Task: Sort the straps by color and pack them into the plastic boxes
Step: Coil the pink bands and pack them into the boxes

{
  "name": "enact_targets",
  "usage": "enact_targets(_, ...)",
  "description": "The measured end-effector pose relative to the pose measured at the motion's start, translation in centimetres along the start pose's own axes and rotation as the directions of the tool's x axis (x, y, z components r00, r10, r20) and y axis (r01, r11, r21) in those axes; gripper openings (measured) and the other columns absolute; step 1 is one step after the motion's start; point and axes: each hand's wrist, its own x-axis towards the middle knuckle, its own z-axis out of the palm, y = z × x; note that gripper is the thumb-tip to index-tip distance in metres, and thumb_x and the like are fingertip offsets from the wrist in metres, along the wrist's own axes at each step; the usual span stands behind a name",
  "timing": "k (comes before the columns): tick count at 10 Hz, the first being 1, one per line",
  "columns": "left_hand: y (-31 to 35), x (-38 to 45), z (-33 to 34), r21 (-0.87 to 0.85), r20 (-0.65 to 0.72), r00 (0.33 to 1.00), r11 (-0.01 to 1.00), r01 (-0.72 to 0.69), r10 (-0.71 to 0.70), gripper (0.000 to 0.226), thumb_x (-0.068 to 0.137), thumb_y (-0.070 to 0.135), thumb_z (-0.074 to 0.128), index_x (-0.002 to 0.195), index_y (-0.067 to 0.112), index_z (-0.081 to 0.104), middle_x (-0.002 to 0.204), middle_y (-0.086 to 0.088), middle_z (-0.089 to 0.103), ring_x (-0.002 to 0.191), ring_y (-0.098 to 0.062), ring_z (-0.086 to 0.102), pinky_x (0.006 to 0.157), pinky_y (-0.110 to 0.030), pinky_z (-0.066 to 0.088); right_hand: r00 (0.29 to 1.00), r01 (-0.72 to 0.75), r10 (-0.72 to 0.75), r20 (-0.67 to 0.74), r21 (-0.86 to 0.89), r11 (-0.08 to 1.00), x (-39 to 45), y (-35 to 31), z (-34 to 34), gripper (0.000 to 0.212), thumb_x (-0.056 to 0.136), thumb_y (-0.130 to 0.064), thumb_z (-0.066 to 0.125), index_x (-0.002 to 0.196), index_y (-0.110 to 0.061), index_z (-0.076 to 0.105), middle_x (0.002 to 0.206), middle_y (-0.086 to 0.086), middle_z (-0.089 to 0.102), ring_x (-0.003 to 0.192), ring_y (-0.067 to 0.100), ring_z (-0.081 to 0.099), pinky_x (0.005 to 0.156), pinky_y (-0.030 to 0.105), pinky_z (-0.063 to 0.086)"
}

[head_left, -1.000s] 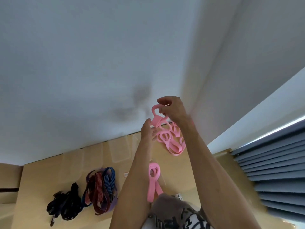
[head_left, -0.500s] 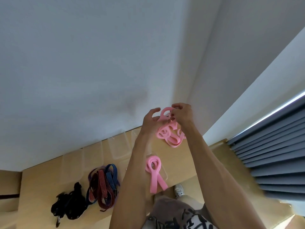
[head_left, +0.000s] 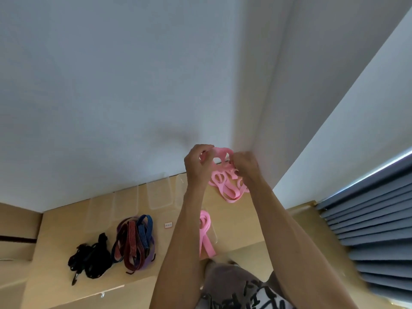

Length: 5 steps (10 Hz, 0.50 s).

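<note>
At the far edge of the worktop [head_left: 249, 221], close to the wall, both hands are raised over a pile of pink straps [head_left: 227, 186]. The left hand [head_left: 196, 163] and right hand [head_left: 245, 162] each have their fingers curled on one pink strap [head_left: 219, 151], which is stretched between them above the pile, so each grip is grasping that strap rather than released.

The strap looks like a flat, soft band: light, limp, and probably a bit stretchy. It should fold or coil easily but will flop and snag on its neighbours, so it is best pinched at a loop or at both ends and lifted clear of the pile before packing. Nothing about it seems fragile.

Nearer the person, a looped pink strap [head_left: 206, 230] lies in what seems to be a clear box [head_left: 214, 233]; its walls are hard to make out. More clear boxes [head_left: 156, 195] stand in a row along the wall. To the left lie a bundle of red, blue and purple straps [head_left: 133, 241] and, beside it, a heap of black straps [head_left: 91, 257], both unpacked.

A small white tag [head_left: 168, 225] lies on the worktop; its print is too small to read. The lettering on the person's shirt [head_left: 240, 295] is cut off and not legible.
</note>
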Motion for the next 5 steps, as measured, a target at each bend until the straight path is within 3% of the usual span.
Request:
enact_targets(1, 0.6, -0.2, -0.5, -0.366, 0.017, 0.975, 0.906, 0.214, -0.223, 0.011, 0.096, 0.006, 0.062, 0.089, 0.008, 0.071, 0.081, 0.003, 0.07, 0.079, -0.009, 0.064, 0.075, -0.022, 0.05, 0.989, -0.122, 0.11, 0.097, 0.128, 0.984, 0.0, 0.9, -1.1, 0.031, 0.094, -0.013, 0.049, 0.123, -0.006, 0.058, 0.095, 0.011, 0.058, 0.07, 0.021, 0.057, 0.058, 0.032, 0.048)
enact_targets(2, 0.8, -1.2, -1.2, -0.668, 0.184, 0.93, 0.654, 0.357, -0.319, 0.017, 0.1, 0.008, 0.055, 0.084, 0.009, 0.062, 0.078, -0.001, 0.065, 0.078, -0.017, 0.061, 0.077, -0.03, 0.051, 0.919, -0.327, 0.221, 0.326, 0.317, 0.89, -0.2, 2.0, -1.3, 0.027, 0.094, -0.004, 0.04, 0.111, -0.005, 0.061, 0.086, 0.017, 0.063, 0.073, 0.029, 0.059, 0.079, 0.039, 0.046)
enact_targets(3, 0.5, -3.2, -1.2, -0.673, 0.26, 0.889, 0.589, 0.447, -0.377, 0.004, 0.087, 0.005, 0.061, 0.088, 0.009, 0.061, 0.076, -0.005, 0.062, 0.074, -0.019, 0.06, 0.073, -0.03, 0.049, 0.896, -0.384, 0.199, 0.397, 0.47, 0.795, -0.4, 2.8, -1.1, 0.03, 0.1, -0.006, 0.041, 0.091, -0.002, 0.069, 0.079, 0.02, 0.071, 0.065, 0.032, 0.068, 0.087, 0.045, 0.046)
enact_targets(4, -0.5, -4.5, -1.3, -0.394, 0.128, 0.814, 0.724, 0.566, -0.567, 0.024, 0.074, 0.008, 0.05, 0.092, 0.007, 0.066, 0.075, -0.012, 0.07, 0.07, -0.026, 0.067, 0.07, -0.034, 0.052, 0.939, -0.245, 0.103, 0.329, 0.427, 0.871, -0.8, 2.9, -1.3, 0.024, 0.098, -0.001, 0.048, 0.078, -0.002, 0.062, 0.059, 0.006, 0.056, 0.052, 0.015, 0.05, 0.064, 0.031, 0.038)
enact_targets(5, -0.7, -5.7, -0.7, -0.088, 0.122, 0.819, 0.816, 0.572, -0.561, 0.031, 0.081, 0.045, 0.054, 0.083, 0.018, 0.071, 0.082, -0.004, 0.073, 0.079, -0.028, 0.067, 0.079, -0.041, 0.052, 0.982, 0.062, -0.071, 0.175, 0.058, 0.996, -1.4, 3.3, -1.4, 0.01, 0.088, 0.003, 0.054, 0.081, 0.003, 0.06, 0.069, 0.01, 0.052, 0.06, 0.018, 0.048, 0.059, 0.033, 0.041)
